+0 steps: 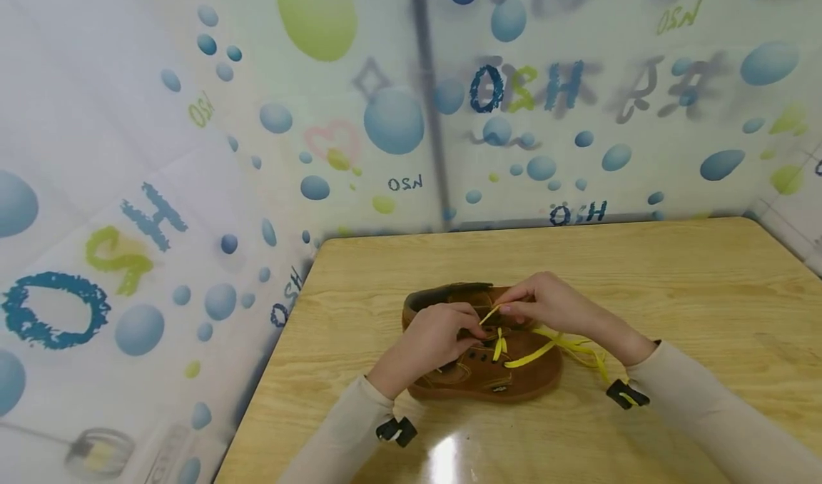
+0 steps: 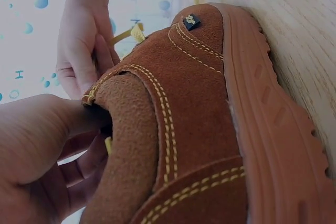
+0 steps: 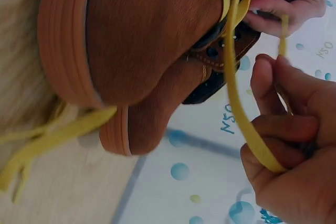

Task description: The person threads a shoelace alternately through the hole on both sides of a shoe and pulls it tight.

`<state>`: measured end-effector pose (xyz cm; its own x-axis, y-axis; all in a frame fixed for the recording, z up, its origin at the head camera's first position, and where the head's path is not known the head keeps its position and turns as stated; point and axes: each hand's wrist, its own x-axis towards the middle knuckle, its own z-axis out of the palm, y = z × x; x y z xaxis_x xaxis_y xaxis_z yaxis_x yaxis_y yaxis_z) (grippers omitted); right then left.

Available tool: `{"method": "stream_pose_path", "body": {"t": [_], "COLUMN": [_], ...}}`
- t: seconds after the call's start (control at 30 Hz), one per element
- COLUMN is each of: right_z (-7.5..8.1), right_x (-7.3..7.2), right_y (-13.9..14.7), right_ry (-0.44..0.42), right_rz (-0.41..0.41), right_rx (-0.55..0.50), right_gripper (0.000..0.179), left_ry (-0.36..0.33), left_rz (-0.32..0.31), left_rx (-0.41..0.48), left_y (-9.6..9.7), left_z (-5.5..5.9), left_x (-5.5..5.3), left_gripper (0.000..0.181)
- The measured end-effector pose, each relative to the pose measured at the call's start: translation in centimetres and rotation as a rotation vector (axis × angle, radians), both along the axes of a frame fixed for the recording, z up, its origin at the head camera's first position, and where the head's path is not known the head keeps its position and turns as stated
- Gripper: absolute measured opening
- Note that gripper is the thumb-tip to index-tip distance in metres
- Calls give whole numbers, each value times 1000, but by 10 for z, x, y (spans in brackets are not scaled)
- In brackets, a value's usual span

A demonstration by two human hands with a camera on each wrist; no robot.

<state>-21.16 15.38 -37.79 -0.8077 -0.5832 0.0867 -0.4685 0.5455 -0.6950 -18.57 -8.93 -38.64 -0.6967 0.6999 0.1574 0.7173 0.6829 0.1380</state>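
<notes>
Two brown suede shoes lie close together, the near shoe (image 1: pixel 529 380) with its toe to the right and the far shoe (image 1: pixel 417 304) partly hidden behind it. My left hand (image 1: pixel 435 338) is at the near shoe's opening; its thumb and curled fingers grip the eyelet edge, as the left wrist view shows. My right hand (image 1: pixel 555 304) pinches a yellow shoelace (image 3: pixel 284 32) near its end, beside the left fingertips. A longer stretch of the lace runs from the eyelets into the right hand's curled lower fingers (image 3: pixel 278 150). The inside of the shoe is largely hidden.
More yellow lace (image 1: pixel 587 352) lies loose on the wooden table (image 1: pixel 359 277) past the toe. Black straps (image 1: pixel 397 430) sit at both cuffs. A wall covering (image 1: pixel 359 205) with blue and green dots stands behind the table and to its left.
</notes>
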Motion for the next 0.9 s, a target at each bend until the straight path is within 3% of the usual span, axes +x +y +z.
{"method": "stream_pose_path", "body": {"t": [0.17, 0.33, 0.7, 0.9], "right_z": [0, -1, 1, 3], "right_x": [0, 0, 1, 3], "right_y": [1, -2, -4, -5], "right_ry": [286, 426, 460, 435], "right_rz": [15, 42, 29, 41], "right_rx": [184, 274, 317, 326], "right_gripper": [15, 12, 13, 12], "left_ry": [4, 3, -33, -33], "left_rz": [-2, -3, 5, 4], "left_rx": [-4, -2, -10, -7], "left_y": [0, 0, 2, 1], "left_z": [0, 0, 3, 4], "left_x": [0, 0, 1, 0], "left_gripper": [10, 9, 9, 9]}}
